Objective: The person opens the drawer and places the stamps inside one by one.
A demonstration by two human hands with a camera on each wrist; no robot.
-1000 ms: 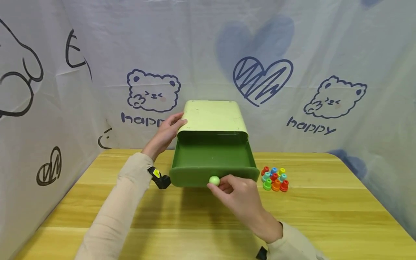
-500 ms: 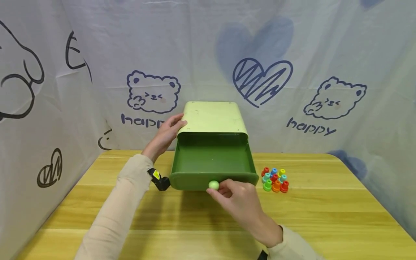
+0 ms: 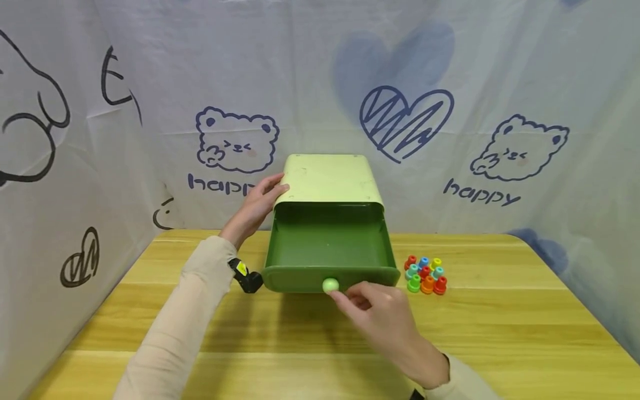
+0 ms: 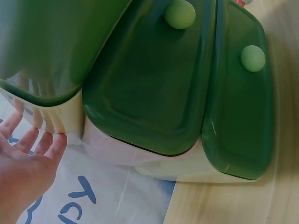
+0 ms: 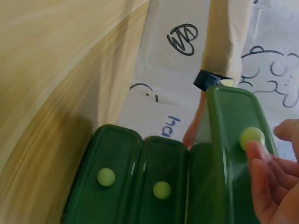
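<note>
A small drawer cabinet with a pale yellow-green casing (image 3: 330, 178) stands mid-table, its green top drawer (image 3: 327, 250) pulled out with nothing inside. My left hand (image 3: 252, 210) rests against the casing's upper left side; in the left wrist view its fingers (image 4: 56, 145) lie spread along that pale wall. Right at the top drawer's round light green knob (image 3: 330, 285) is my right hand (image 3: 387, 319), thumb tip by its lower edge and the other fingers to its right. In the right wrist view, the loose fingers overlap the knob (image 5: 251, 138), the thumb apart from them.
Two lower green drawers, the middle one (image 4: 140, 88) and the bottom one (image 4: 243, 116), are pushed in, each with a round knob. Several small coloured pegs (image 3: 425, 272) stand grouped on the wooden table (image 3: 500, 311), right of the cabinet. A printed cloth (image 3: 320, 78) hangs behind.
The top drawer came slightly toward me at first, then stayed. My right hand has loosened from its knob and shifted right. The left hand keeps its place on the casing.
</note>
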